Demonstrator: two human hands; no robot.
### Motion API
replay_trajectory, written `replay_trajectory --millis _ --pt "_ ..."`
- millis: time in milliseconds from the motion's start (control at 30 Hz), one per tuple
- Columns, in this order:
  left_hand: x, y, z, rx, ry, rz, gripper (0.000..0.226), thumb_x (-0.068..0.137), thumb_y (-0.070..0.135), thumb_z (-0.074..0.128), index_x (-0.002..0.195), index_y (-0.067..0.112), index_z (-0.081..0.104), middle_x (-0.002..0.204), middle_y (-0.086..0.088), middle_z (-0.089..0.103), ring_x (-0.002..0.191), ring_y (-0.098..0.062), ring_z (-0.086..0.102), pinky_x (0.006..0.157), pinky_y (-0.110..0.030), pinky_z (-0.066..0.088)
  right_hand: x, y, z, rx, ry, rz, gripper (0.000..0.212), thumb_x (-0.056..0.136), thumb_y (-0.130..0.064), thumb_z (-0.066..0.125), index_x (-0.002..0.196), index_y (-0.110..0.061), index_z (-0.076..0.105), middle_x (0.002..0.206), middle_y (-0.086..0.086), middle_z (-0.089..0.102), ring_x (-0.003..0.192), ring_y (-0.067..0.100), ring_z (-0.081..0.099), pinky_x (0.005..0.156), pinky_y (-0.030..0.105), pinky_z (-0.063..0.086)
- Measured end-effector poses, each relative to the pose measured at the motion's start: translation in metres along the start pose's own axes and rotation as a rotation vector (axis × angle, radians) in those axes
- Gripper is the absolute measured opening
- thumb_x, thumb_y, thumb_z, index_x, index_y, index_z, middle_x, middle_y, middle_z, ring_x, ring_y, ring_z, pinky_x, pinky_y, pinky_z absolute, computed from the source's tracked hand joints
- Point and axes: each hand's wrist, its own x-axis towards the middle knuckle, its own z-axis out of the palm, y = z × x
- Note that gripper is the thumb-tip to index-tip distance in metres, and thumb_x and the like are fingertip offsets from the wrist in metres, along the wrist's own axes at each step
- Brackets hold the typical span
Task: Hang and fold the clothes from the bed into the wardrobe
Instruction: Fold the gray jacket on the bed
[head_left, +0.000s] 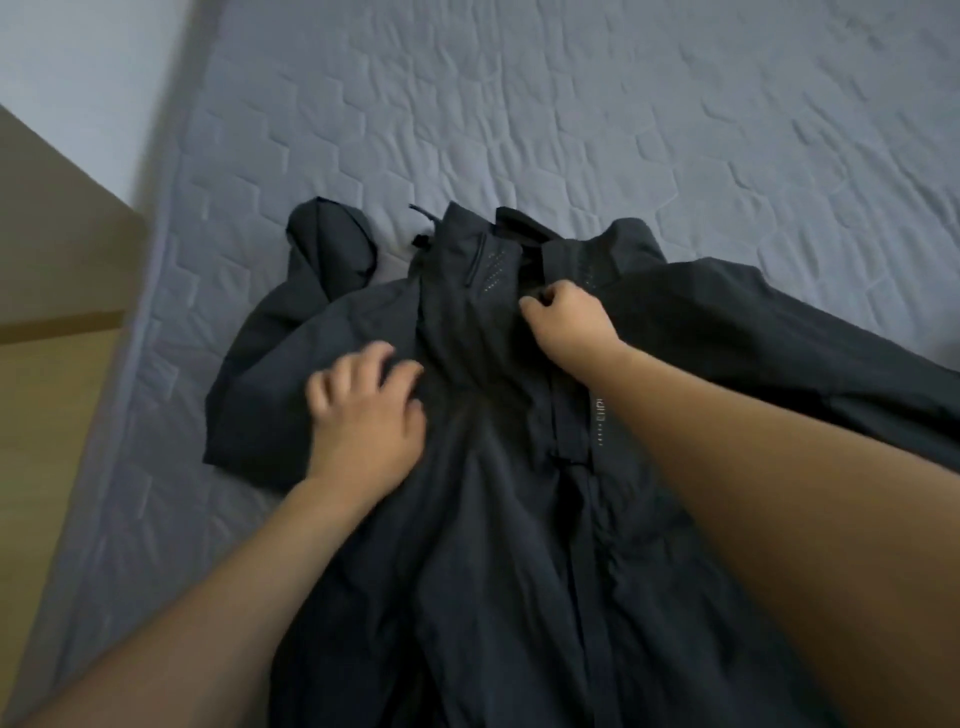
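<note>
Gray quilted bed cover (571, 104) fills the room's view, with a tan wooden board (57, 312) off to the side. On the bed lies a dark jacket (509, 519), front side up, collar far from the person. The left hand (363, 415) rests on the jacket, its fingers spread and a little bent, pressing the cloth. The right hand (569, 317) has its fingers curled tight, pinching the jacket's front edge just below the collar.

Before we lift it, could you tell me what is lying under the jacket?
The jacket lies on the quilted mattress, which shows all round it. Whether anything else sits beneath cannot be seen; the fabric covers it.
</note>
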Motion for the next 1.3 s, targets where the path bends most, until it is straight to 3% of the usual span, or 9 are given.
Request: replay_trajectory --millis 100,267,367,467,600,733,833,1000,1300 --pt "0.017 -0.067 -0.008 -0.151 0.206 -0.452 0.049 0.083 0.041 0.048 0.129 0.025 0.05 0.139 -0.012 0.04 0.123 -0.039 0.039 0.103 -0.054 0.028 0.022 -0.012 0.025 -0.178 -0.06 0.081 0.051 0.092 -0.042 0.053 0.126 -0.005 0.043 0.125 0.016 0.056 0.114 0.035 0.054 0.079 0.034 0.038" --pt "0.046 -0.142 0.001 -1.023 -0.158 -1.146 0.04 0.096 0.026 0.04 0.13 0.01 0.054 0.126 -0.015 0.062 0.111 -0.032 0.058 0.094 -0.043 0.048 0.015 -0.019 0.019 -0.339 -0.01 0.045 0.032 0.091 -0.022 0.049 0.118 -0.007 0.053 0.124 0.017 0.057 0.112 0.037 0.056 0.092 0.041 0.045" --pt "0.047 -0.14 -0.012 -1.233 -0.539 -1.182 0.036 0.095 0.035 0.05 0.082 0.01 0.072 0.07 -0.007 0.073 0.061 -0.023 0.069 0.057 -0.025 0.052 0.015 -0.005 -0.01 -0.29 0.207 0.242 0.038 0.09 -0.015 0.049 0.126 -0.003 0.043 0.132 0.021 0.048 0.12 0.041 0.049 0.096 0.046 0.041" --pt "0.037 -0.121 -0.029 -1.337 -0.862 -1.043 0.039 0.09 0.039 0.059 0.078 0.007 0.077 0.077 -0.011 0.075 0.06 -0.022 0.072 0.049 -0.03 0.057 -0.009 -0.008 0.001 -0.458 0.375 0.171 0.061 0.08 -0.014 0.057 0.134 -0.009 0.03 0.141 0.019 0.028 0.125 0.041 0.035 0.1 0.05 0.031" --pt "0.003 -0.126 -0.052 -1.536 -0.011 -1.133 0.027 0.092 0.018 0.054 0.112 0.001 0.063 0.104 -0.019 0.069 0.087 -0.028 0.068 0.078 -0.039 0.056 -0.07 -0.031 0.08 -0.614 0.056 -0.414 0.074 0.09 -0.043 0.047 0.152 -0.024 0.012 0.158 0.009 0.006 0.141 0.032 0.015 0.112 0.054 0.014" --pt "-0.074 -0.185 -0.102 -0.953 0.776 -1.106 0.032 0.092 0.025 0.047 0.102 -0.005 0.053 0.112 -0.032 0.055 0.088 -0.021 0.052 0.087 -0.035 0.048 -0.104 -0.042 0.134 -0.909 -0.427 -0.033 0.07 0.098 -0.04 0.029 0.153 -0.018 -0.007 0.161 0.001 -0.012 0.147 0.03 -0.003 0.116 0.056 0.007" --pt "-0.123 -0.201 -0.1 -1.001 0.567 -1.047 0.035 0.094 0.03 0.052 0.106 -0.003 0.055 0.128 -0.018 0.044 0.094 0.005 0.046 0.09 -0.009 0.038 -0.109 -0.078 0.143 -1.038 -0.447 0.285 0.073 0.098 -0.038 0.032 0.152 -0.005 -0.005 0.16 0.013 -0.008 0.145 0.04 0.005 0.114 0.057 0.013" --pt "-0.154 -0.265 -0.062 -1.999 0.329 -1.486 0.026 0.096 0.036 0.048 0.102 0.015 0.062 0.123 -0.008 0.06 0.117 -0.025 0.056 0.083 -0.045 0.054 -0.135 -0.139 0.182 -0.899 -0.363 -0.021 0.081 0.094 -0.032 0.047 0.152 -0.007 -0.005 0.159 0.013 -0.009 0.145 0.038 0.005 0.107 0.064 0.02" --pt "-0.081 -0.293 -0.04 -2.064 -0.111 -1.433 0.035 0.091 0.049 0.054 0.098 0.016 0.065 0.091 -0.006 0.07 0.085 -0.02 0.062 0.065 -0.034 0.048 -0.121 -0.139 0.209 -0.6 -0.407 0.048 0.101 0.086 -0.033 0.059 0.151 -0.019 -0.017 0.158 0.011 -0.016 0.144 0.04 0.006 0.116 0.047 0.015"
